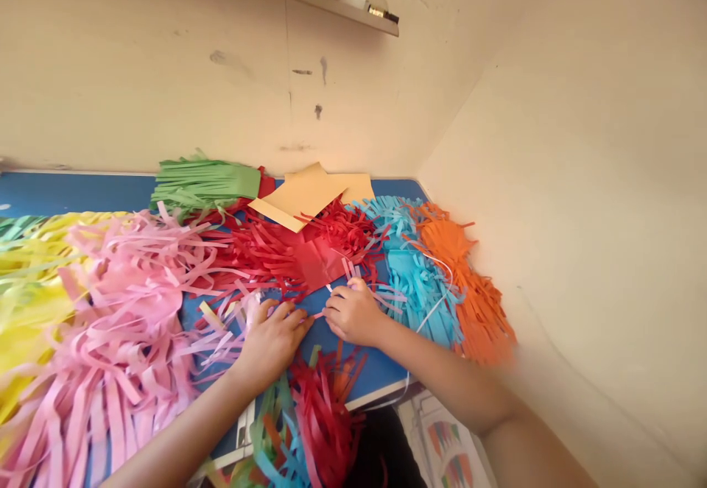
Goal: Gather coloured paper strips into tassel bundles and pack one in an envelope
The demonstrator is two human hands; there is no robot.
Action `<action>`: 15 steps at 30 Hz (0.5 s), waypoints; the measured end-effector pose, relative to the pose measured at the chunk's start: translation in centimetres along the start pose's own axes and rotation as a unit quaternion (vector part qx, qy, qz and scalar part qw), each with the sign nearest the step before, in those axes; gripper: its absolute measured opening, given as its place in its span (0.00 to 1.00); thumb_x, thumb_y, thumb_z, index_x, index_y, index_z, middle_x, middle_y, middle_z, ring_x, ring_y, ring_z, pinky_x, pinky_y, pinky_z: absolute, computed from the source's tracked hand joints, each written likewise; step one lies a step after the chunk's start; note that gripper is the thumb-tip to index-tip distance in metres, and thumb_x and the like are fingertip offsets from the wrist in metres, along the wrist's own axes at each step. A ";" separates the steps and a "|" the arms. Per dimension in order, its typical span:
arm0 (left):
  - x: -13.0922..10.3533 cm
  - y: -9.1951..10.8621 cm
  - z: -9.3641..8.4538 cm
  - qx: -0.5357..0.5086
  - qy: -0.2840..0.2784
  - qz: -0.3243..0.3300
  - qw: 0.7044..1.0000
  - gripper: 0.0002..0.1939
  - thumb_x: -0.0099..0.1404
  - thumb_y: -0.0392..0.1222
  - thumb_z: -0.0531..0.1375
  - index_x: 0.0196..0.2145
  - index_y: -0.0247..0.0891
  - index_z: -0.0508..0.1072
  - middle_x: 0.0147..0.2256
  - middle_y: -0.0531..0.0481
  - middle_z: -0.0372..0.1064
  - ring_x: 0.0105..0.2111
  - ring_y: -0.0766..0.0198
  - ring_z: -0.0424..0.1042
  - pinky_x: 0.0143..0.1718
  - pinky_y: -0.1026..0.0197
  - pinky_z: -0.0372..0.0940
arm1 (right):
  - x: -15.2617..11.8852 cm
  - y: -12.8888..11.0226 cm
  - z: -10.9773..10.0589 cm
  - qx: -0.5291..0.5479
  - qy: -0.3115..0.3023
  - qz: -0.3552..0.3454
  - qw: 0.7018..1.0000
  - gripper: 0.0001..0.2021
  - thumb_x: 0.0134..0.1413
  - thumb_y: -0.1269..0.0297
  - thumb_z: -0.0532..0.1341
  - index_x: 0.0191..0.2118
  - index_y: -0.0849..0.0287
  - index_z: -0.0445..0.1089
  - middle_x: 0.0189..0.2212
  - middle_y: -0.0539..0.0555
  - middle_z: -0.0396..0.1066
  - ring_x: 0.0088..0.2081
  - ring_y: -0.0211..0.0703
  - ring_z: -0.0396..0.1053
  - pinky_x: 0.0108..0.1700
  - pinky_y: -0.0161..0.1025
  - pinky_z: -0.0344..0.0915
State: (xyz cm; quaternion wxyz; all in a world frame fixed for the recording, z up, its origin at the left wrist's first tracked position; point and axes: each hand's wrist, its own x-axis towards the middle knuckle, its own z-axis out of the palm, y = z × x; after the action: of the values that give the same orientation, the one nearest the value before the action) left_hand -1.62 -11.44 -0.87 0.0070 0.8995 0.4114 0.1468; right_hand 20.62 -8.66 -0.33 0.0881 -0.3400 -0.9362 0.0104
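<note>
Over the blue table [367, 377], my left hand [276, 337] has its fingers bent down on a lilac fringed paper [218, 342], whose cut strips spread out to the left. My right hand [353, 315] is closed in a pinch just beside it. Pale pink strips [393, 298] stick out above and to the right of that hand. A thin pink bit [319, 316] bridges the small gap between both hands' fingertips. Red fringed paper [320, 261] lies right behind the hands. The fingertips' exact hold is partly hidden.
Pink fringe [132, 311] and yellow fringe [33, 326] heap up at left. Green fringe [207, 182] and tan paper sheets [303, 197] lie at the back. Blue fringe [420, 282] and orange fringe [469, 289] are at right, with a white cord [436, 304]. Multicoloured fringe [325, 422] hangs in front.
</note>
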 end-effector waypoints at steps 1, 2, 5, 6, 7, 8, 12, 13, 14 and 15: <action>0.3 0.2 0.2 0.004 0.006 0.000 1.000 0.16 0.70 0.35 0.50 0.43 0.45 0.77 0.39 0.47 0.77 0.41 0.54 0.71 0.49 0.45 0.55 | 0.1 0.0 0.2 -0.012 0.002 -0.014 1.000 0.10 0.65 0.67 0.55 0.35 0.58 0.74 0.35 0.53 0.76 0.43 0.46 0.64 0.50 0.52 0.47; 0.5 0.4 0.5 0.007 0.014 0.000 1.000 0.15 0.70 0.35 0.51 0.41 0.44 0.77 0.38 0.47 0.77 0.39 0.55 0.71 0.48 0.45 0.56 | 0.3 0.0 0.4 -0.020 0.003 -0.025 0.999 0.12 0.66 0.68 0.54 0.34 0.57 0.74 0.34 0.53 0.76 0.42 0.45 0.64 0.49 0.51 0.48; 1.0 0.7 0.7 0.014 0.045 0.004 0.999 0.13 0.69 0.35 0.53 0.36 0.41 0.78 0.32 0.48 0.76 0.33 0.59 0.72 0.47 0.48 0.58 | 1.0 -0.1 0.3 -0.015 0.007 -0.012 1.000 0.14 0.67 0.67 0.54 0.31 0.57 0.74 0.31 0.52 0.76 0.40 0.43 0.65 0.47 0.49 0.49; 1.0 0.7 0.5 0.015 0.060 0.008 0.998 0.13 0.68 0.34 0.53 0.36 0.41 0.77 0.31 0.49 0.75 0.32 0.59 0.72 0.46 0.49 0.58 | 1.1 -0.4 -0.1 -0.003 0.010 0.006 1.000 0.13 0.65 0.66 0.55 0.31 0.57 0.74 0.31 0.52 0.77 0.39 0.43 0.66 0.47 0.49 0.49; 0.8 0.8 0.2 0.017 0.075 0.011 0.997 0.12 0.68 0.33 0.54 0.36 0.41 0.77 0.31 0.50 0.75 0.32 0.60 0.72 0.46 0.50 0.58 | 1.2 -0.8 -0.6 0.016 0.015 0.028 0.999 0.12 0.64 0.65 0.57 0.30 0.57 0.74 0.31 0.52 0.77 0.38 0.43 0.66 0.47 0.48 0.49; 0.4 0.8 -0.4 0.018 0.091 0.013 0.996 0.12 0.67 0.33 0.54 0.37 0.41 0.77 0.32 0.50 0.76 0.32 0.61 0.73 0.46 0.50 0.58 | 1.2 -1.3 -1.3 0.045 0.021 0.051 0.997 0.11 0.62 0.64 0.58 0.30 0.57 0.75 0.31 0.51 0.78 0.37 0.43 0.67 0.46 0.48 0.50; -1.8 1.0 -4.1 0.009 0.175 0.036 0.984 0.12 0.68 0.32 0.55 0.43 0.43 0.75 0.36 0.54 0.78 0.35 0.63 0.75 0.52 0.50 0.56 | 1.4 -3.8 -4.6 0.277 0.030 0.126 0.952 0.16 0.65 0.58 0.56 0.29 0.56 0.76 0.33 0.52 0.78 0.38 0.42 0.69 0.46 0.44 0.55; -2.3 1.1 -5.1 0.002 0.200 0.044 0.979 0.12 0.68 0.31 0.56 0.43 0.44 0.74 0.36 0.55 0.78 0.35 0.64 0.75 0.53 0.50 0.55 | 1.6 -4.3 -5.3 0.375 0.013 0.137 0.917 0.18 0.65 0.55 0.55 0.29 0.57 0.76 0.32 0.52 0.78 0.37 0.42 0.70 0.45 0.43 0.57; -2.6 1.2 -6.1 -0.005 0.224 0.049 0.973 0.11 0.67 0.31 0.57 0.43 0.45 0.73 0.35 0.56 0.78 0.34 0.65 0.75 0.54 0.50 0.55 | 2.0 -4.7 -5.8 0.478 -0.011 0.145 0.866 0.20 0.63 0.51 0.56 0.27 0.58 0.75 0.31 0.52 0.77 0.36 0.42 0.70 0.43 0.41 0.59; -2.7 1.3 -6.9 -0.014 0.242 0.048 0.969 0.12 0.67 0.31 0.58 0.43 0.45 0.73 0.34 0.56 0.78 0.33 0.65 0.75 0.54 0.50 0.55 | 2.4 -4.9 -6.1 0.574 -0.035 0.154 0.803 0.20 0.59 0.47 0.59 0.26 0.58 0.75 0.29 0.52 0.76 0.34 0.41 0.70 0.40 0.39 0.61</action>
State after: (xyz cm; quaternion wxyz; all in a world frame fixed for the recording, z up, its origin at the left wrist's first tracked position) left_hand -4.24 -15.05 5.21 -0.0871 0.8560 0.3549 0.3658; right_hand 16.75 -11.15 6.49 0.2316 -0.3661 -0.6970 0.5715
